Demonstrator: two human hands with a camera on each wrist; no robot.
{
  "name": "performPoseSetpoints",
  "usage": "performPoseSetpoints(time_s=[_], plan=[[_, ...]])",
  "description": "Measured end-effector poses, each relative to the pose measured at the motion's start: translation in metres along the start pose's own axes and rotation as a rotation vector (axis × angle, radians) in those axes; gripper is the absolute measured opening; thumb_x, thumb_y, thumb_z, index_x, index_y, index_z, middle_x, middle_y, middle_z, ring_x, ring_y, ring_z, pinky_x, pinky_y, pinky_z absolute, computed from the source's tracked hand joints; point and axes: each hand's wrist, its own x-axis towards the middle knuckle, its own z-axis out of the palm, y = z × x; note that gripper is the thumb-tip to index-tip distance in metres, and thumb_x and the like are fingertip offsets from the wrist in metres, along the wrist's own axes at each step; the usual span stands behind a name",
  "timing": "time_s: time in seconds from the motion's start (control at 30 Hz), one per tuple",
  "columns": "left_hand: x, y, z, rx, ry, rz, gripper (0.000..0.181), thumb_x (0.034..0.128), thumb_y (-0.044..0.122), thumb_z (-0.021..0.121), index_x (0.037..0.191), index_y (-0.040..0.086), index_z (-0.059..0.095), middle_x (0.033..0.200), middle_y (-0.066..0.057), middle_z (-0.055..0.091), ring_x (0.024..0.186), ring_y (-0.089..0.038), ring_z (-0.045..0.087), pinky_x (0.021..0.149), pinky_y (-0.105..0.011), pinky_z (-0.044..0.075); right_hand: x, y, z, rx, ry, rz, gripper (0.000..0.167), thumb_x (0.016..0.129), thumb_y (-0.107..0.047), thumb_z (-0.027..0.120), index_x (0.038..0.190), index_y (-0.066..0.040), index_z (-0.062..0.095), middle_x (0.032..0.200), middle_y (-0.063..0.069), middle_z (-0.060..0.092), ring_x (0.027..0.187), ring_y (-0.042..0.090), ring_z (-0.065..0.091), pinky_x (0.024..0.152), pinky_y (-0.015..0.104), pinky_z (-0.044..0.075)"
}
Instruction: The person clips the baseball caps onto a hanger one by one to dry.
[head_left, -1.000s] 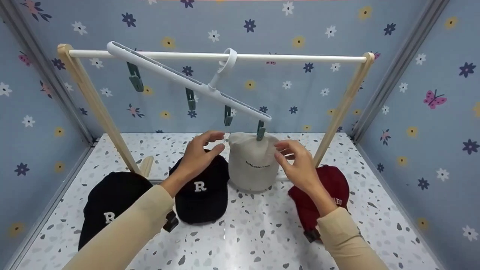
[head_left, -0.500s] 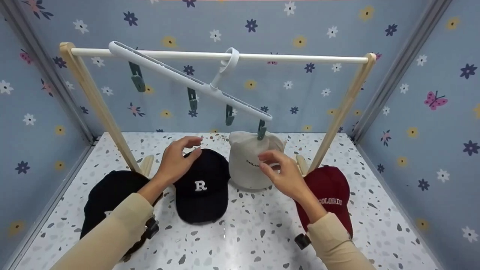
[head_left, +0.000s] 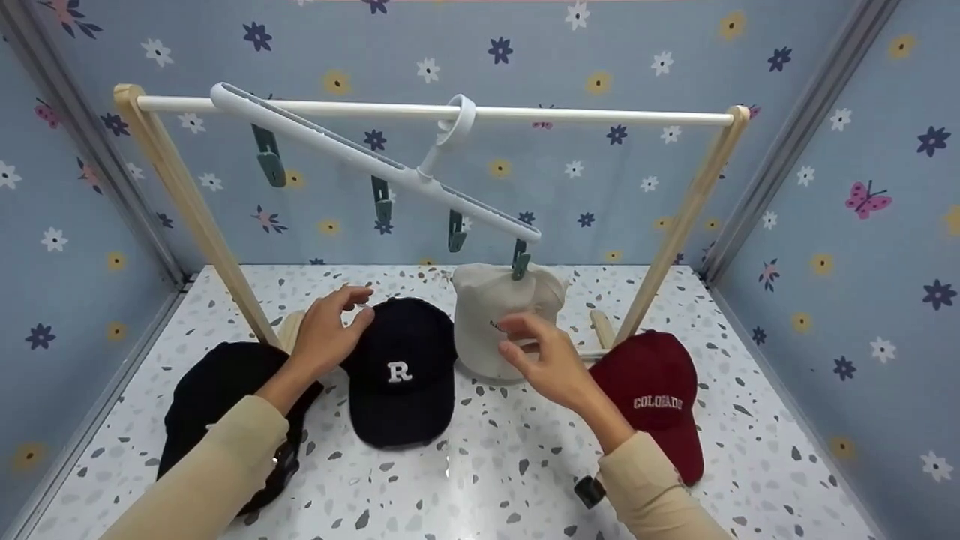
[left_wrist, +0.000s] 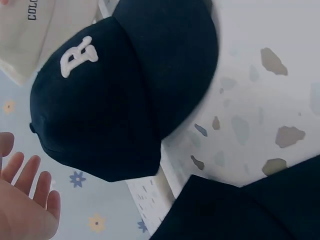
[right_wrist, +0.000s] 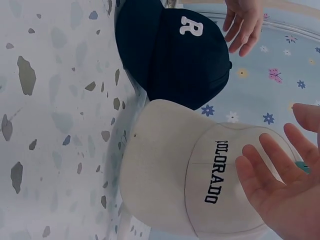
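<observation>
A cream cap (head_left: 480,330) marked COLORADO hangs from the rightmost green clip (head_left: 520,262) of a white hanger (head_left: 416,180). My right hand (head_left: 551,364) hovers in front of this cap, fingers loosely bent and holding nothing. In the right wrist view the palm (right_wrist: 287,187) covers part of the cap's crown. Left of it a black cap (head_left: 401,409) with a white R rests on the speckled table. Beside that cap's crown my left hand (head_left: 326,337) is raised and holds nothing. The left wrist view has a small gap between fingers and black cap (left_wrist: 110,115).
A second black cap (head_left: 225,390) lies at the left, partly behind my left sleeve. A dark red cap (head_left: 656,390) lies at the right. The hanger tilts down to the right on a white rail (head_left: 615,116) between wooden posts. Several other green clips (head_left: 271,161) hang from it.
My left hand has moved left and down, away from the cream cap toward the black one. My right hand has moved left and down across the cream cap's front. The hanger stays tilted.
</observation>
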Motion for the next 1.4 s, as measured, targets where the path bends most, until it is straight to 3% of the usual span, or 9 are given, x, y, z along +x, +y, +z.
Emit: performPoseSetpoints(time_s=[0.23,0.43,0.9,1.13,1.4], plan=[[-0.001,-0.011,0.002,0.011,-0.052,-0.048,0.04,0.11,0.02,0.059,0.147,0.004,0.059,0.145,-0.021,0.062,0.134,-0.041,0.057,0.112,-0.058,0.042,0.0,0.003,0.006,-0.004,-0.016,-0.018,0.031,0.105,-0.014,0.068,0.133,-0.001,0.065,0.131,0.021,0.068,0.119,0.039,0.068,0.099,0.055,0.056],[0.002,-0.018,0.004,-0.018,-0.066,-0.077,0.038,0.11,0.021,0.059,0.145,0.005,0.06,0.139,-0.02,0.068,0.132,-0.041,0.06,0.112,-0.058,0.042,0.0,0.006,0.009,-0.002,-0.02,-0.028,0.031,0.105,-0.014,0.068,0.133,0.0,0.065,0.131,0.022,0.068,0.118,0.041,0.067,0.098,0.054,0.057],[0.004,-0.02,0.007,-0.125,-0.126,-0.201,0.035,0.1113,0.031,0.058,0.138,0.009,0.065,0.129,-0.019,0.069,0.12,-0.036,0.063,0.107,-0.054,0.046,-0.001,0.004,0.011,-0.011,-0.032,-0.027,0.032,0.104,-0.012,0.07,0.134,-0.001,0.065,0.131,0.02,0.069,0.119,0.037,0.068,0.099,0.054,0.056],[0.004,-0.019,0.004,-0.168,-0.109,-0.223,0.031,0.1111,0.031,0.059,0.13,0.007,0.064,0.128,-0.017,0.067,0.119,-0.033,0.062,0.105,-0.05,0.046,-0.001,0.006,0.011,-0.024,-0.029,-0.022,0.033,0.104,-0.012,0.069,0.134,-0.002,0.065,0.131,0.016,0.07,0.118,0.035,0.069,0.098,0.048,0.058],[0.002,-0.018,0.003,-0.231,-0.094,-0.251,0.029,0.1103,0.031,0.061,0.128,0.008,0.065,0.122,-0.013,0.068,0.112,-0.028,0.063,0.101,-0.043,0.046,-0.001,0.006,0.014,0.003,-0.03,-0.027,0.03,0.103,-0.01,0.069,0.132,-0.001,0.066,0.129,0.022,0.069,0.116,0.036,0.07,0.098,0.052,0.057]])
